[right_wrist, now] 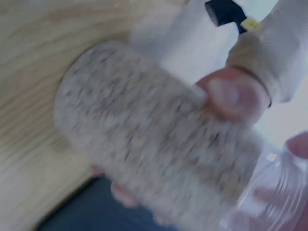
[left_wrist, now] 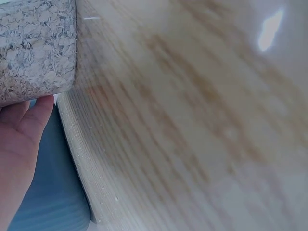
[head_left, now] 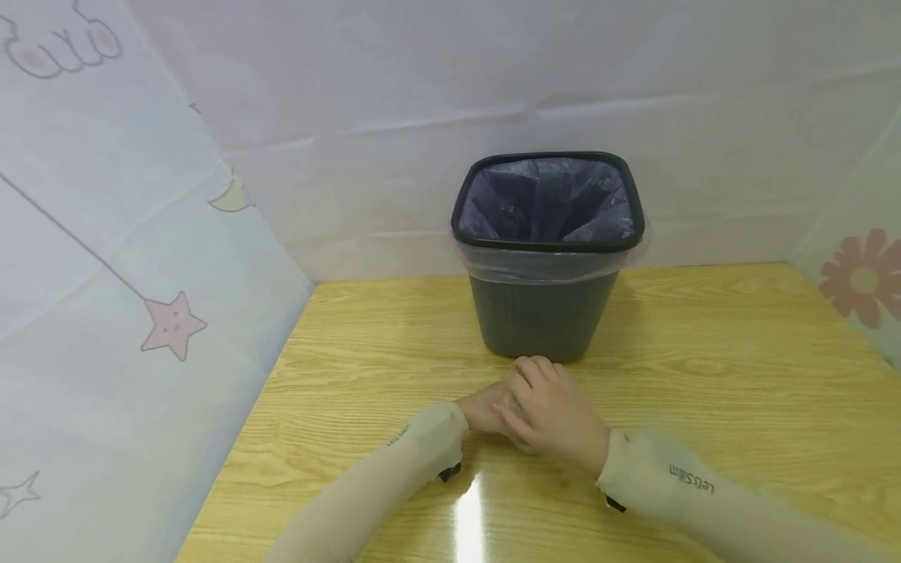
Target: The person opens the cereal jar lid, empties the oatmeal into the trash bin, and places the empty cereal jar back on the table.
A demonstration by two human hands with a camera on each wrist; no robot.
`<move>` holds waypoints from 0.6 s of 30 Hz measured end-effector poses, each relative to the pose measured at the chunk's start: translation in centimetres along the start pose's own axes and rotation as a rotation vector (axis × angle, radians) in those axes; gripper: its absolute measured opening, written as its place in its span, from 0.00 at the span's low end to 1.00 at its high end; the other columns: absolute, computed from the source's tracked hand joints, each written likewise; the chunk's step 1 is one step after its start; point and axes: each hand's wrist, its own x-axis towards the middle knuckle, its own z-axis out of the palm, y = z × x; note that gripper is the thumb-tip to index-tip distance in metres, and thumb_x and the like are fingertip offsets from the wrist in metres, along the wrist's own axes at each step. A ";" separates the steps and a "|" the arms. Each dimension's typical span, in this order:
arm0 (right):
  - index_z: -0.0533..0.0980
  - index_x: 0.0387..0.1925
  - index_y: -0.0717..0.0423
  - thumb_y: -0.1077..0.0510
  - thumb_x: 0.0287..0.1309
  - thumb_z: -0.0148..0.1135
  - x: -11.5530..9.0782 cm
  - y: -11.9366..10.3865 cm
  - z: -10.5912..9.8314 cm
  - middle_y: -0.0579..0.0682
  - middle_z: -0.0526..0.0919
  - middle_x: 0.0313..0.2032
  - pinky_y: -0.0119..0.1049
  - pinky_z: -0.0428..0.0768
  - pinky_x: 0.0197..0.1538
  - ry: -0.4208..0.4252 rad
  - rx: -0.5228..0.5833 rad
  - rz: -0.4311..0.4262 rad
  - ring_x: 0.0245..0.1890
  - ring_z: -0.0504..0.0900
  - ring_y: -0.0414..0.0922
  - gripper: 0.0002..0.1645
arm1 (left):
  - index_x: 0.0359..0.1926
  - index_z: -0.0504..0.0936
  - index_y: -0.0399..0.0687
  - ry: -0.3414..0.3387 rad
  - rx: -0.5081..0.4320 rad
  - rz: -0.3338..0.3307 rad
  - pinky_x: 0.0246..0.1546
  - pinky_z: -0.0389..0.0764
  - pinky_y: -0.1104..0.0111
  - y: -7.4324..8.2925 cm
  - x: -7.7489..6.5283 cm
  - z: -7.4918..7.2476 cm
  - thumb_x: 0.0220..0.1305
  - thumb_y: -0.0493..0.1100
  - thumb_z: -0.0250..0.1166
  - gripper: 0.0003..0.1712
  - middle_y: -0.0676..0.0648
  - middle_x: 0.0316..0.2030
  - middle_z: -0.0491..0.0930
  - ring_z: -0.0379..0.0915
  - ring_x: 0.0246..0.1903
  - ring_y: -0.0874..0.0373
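My left hand [head_left: 484, 410] holds a clear jar of pale, speckled flakes [right_wrist: 149, 130] round its body, thumb [right_wrist: 233, 96] along one side and fingertips showing past the other. Over it lies my right hand [head_left: 559, 410], fingers curled at the jar's clear ridged end, which shows at the right edge of the right wrist view. Between them the two hands hide nearly all the jar from the head camera. In the left wrist view part of the flake-filled jar [left_wrist: 36, 53] fills the upper left corner, with fingers at its edge.
Just beyond the hands stands a dark trash bin [head_left: 542, 313] lined with a thin translucent bag [head_left: 605, 223]. The wood-grain table [head_left: 366, 336] runs back to a pale cloth wall, with patterned cloth at both sides.
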 end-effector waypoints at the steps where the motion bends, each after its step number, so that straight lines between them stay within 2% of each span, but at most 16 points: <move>1: 0.77 0.35 0.65 0.43 0.72 0.36 0.0 -0.2 0.1 0.60 0.77 0.37 0.49 0.78 0.39 0.023 -0.015 0.022 0.37 0.76 0.57 0.32 | 0.66 0.64 0.33 -0.003 0.026 0.012 0.58 0.67 0.75 0.0 0.1 0.0 0.55 0.33 0.71 0.39 0.40 0.61 0.70 0.66 0.57 0.62; 3: 0.76 0.34 0.68 0.46 0.70 0.38 0.0 -0.5 0.5 0.62 0.76 0.35 0.50 0.78 0.39 0.059 -0.040 0.056 0.35 0.75 0.58 0.30 | 0.64 0.66 0.34 0.002 0.023 0.000 0.57 0.68 0.76 0.1 0.1 0.0 0.54 0.34 0.72 0.38 0.41 0.59 0.72 0.67 0.55 0.64; 6: 0.75 0.33 0.70 0.48 0.66 0.42 0.0 -0.7 0.9 0.63 0.75 0.34 0.50 0.78 0.39 0.089 -0.046 0.082 0.34 0.75 0.58 0.27 | 0.64 0.66 0.34 0.003 -0.047 -0.042 0.56 0.70 0.76 0.3 0.1 0.0 0.52 0.32 0.72 0.38 0.41 0.58 0.72 0.68 0.53 0.66; 8: 0.75 0.33 0.69 0.51 0.62 0.45 -0.1 -0.6 1.1 0.62 0.75 0.34 0.50 0.77 0.38 0.099 -0.035 0.080 0.34 0.74 0.58 0.23 | 0.64 0.66 0.34 0.003 -0.092 -0.060 0.56 0.71 0.75 0.3 0.1 0.0 0.52 0.30 0.72 0.38 0.40 0.59 0.72 0.67 0.53 0.67; 12: 0.76 0.32 0.67 0.55 0.57 0.52 -0.1 -0.1 1.2 0.60 0.75 0.34 0.48 0.77 0.37 0.111 0.027 0.044 0.35 0.75 0.56 0.17 | 0.63 0.67 0.34 -0.010 -0.114 -0.048 0.55 0.72 0.74 0.0 0.2 0.1 0.52 0.29 0.71 0.37 0.40 0.58 0.72 0.68 0.52 0.68; 15: 0.76 0.32 0.66 0.55 0.57 0.52 -0.2 0.3 1.2 0.57 0.76 0.34 0.47 0.77 0.36 0.112 0.072 0.001 0.35 0.75 0.54 0.16 | 0.63 0.67 0.34 -0.019 -0.113 -0.050 0.55 0.72 0.74 0.0 0.3 0.1 0.52 0.30 0.71 0.37 0.40 0.58 0.73 0.68 0.53 0.69; 18: 0.77 0.34 0.66 0.52 0.64 0.47 -0.2 0.8 1.2 0.57 0.76 0.35 0.46 0.77 0.36 0.107 0.099 -0.045 0.36 0.75 0.53 0.20 | 0.63 0.68 0.35 -0.024 -0.124 -0.074 0.54 0.73 0.74 0.1 0.3 0.1 0.52 0.30 0.71 0.36 0.41 0.57 0.74 0.69 0.51 0.69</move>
